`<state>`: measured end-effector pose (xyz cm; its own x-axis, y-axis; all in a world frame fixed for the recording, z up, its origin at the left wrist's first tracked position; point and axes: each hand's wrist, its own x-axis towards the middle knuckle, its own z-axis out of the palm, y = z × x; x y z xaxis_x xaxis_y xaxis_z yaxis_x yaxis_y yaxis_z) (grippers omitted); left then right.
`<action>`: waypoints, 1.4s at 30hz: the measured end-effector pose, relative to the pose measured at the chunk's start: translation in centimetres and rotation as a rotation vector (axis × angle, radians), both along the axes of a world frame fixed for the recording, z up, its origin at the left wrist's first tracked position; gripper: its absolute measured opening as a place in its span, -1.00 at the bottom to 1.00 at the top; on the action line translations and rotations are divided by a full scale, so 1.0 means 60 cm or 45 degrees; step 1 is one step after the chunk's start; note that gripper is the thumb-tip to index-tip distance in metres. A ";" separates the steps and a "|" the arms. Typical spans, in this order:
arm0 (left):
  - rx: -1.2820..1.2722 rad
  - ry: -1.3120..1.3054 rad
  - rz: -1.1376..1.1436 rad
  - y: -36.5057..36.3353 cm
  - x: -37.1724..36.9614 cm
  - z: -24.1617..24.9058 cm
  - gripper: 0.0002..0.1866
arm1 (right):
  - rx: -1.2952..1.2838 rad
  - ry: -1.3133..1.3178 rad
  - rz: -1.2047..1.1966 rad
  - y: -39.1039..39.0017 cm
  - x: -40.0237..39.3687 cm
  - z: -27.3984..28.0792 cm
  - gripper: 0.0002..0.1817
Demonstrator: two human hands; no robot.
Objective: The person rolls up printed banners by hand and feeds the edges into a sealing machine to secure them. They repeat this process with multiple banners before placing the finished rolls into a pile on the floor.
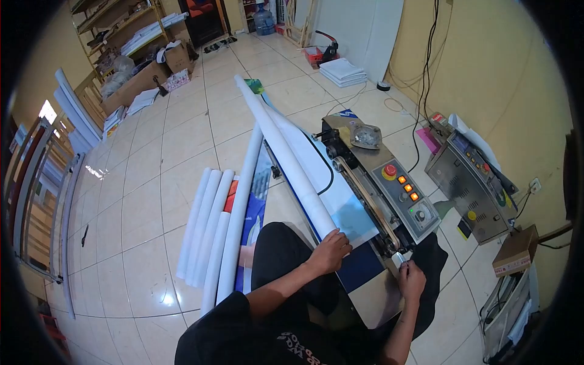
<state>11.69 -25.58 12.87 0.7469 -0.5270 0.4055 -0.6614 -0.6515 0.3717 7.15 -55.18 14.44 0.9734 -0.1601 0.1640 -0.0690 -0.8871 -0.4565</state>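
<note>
Machine (389,188) with orange lit buttons sits just ahead of your hands, the long white roll (286,152) slanting away from them. Your left hand (331,249) grips the roll's near end; your right hand (412,278), apart, pinches a small white piece (398,260) at the machine's belt.

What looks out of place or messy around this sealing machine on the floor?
Nothing looks damaged or spilled. The long white roll lies slanted across the machine, its far end jutting well past it over the tiles. The left hand rests on its near end; the right hand pinches something small and white at the belt.
</note>
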 end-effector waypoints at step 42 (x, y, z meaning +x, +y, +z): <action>0.284 0.167 0.710 0.095 0.083 -0.015 -0.18 | -0.007 0.054 0.038 0.004 -0.001 0.011 -0.72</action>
<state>16.65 -19.87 11.99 0.9708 -0.1040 0.2163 -0.1564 -0.9577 0.2415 7.10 -54.93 15.09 0.9838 -0.1305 0.1232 -0.0620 -0.8914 -0.4490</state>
